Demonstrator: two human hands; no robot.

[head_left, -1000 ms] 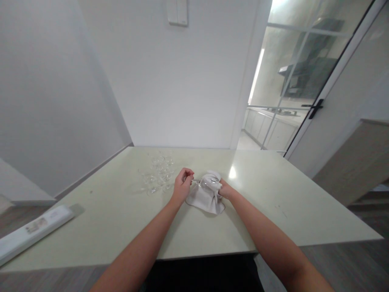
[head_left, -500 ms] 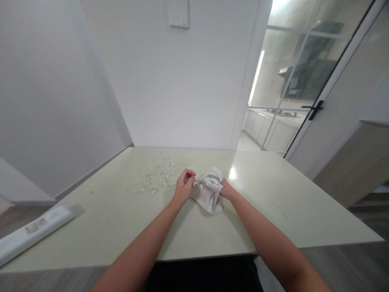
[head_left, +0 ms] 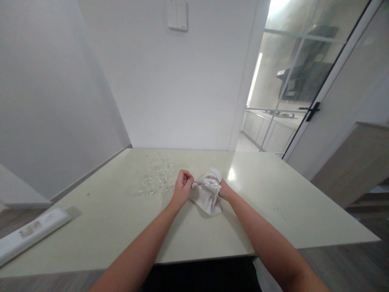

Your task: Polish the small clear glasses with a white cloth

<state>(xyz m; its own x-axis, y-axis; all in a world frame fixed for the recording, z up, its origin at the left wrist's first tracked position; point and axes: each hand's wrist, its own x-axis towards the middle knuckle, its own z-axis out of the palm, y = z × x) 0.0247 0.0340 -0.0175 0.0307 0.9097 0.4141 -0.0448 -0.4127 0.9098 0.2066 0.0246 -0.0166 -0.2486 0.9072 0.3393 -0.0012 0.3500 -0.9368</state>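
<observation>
Across the pale worktop (head_left: pixel 273 211) that fills the lower half of my view, everything is placed here from the white cloth (head_left: pixel 209 199), which lies bunched near the middle.

Far to the left of the cloth, at the worktop's near left edge, lies a long white box (head_left: pixel 30 235), set at a slant and well apart from everything else.

The cloth itself is lifted at its top and droops down to the worktop in a loose fold towards me.

Left of the cloth and a little farther from me stands a cluster of clear glasses (head_left: pixel 156 178), close together; I cannot count them surely.

At the cloth's left edge my left hand (head_left: pixel 182 188) is curled, its fingertips pinched together on the thin end of a stemmed glass (head_left: pixel 203 185). At the cloth's right edge my right hand (head_left: pixel 224 190) is closed around the gathered fabric, partly hidden by it.

The stemmed glass is held above the worktop between my two hands, lying on its side. Its long axis runs left to right, nearly level. The stem points left towards my left hand, and the bowl points right, wrapped inside the upper part of the cloth.
</observation>
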